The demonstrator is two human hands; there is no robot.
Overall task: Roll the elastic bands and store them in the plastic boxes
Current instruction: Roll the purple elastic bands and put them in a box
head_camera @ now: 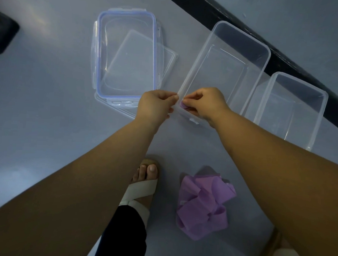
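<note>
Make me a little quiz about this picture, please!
1. True or false: the left hand and the right hand pinch a small purple roll at the near corner of the middle box.
2. Where is the loose pile of purple bands? A in a box; B on the floor beside the sandalled foot; C on a lid.
3. What colour is the seal on the left lid?
Key: 1 true; 2 B; 3 blue.
</note>
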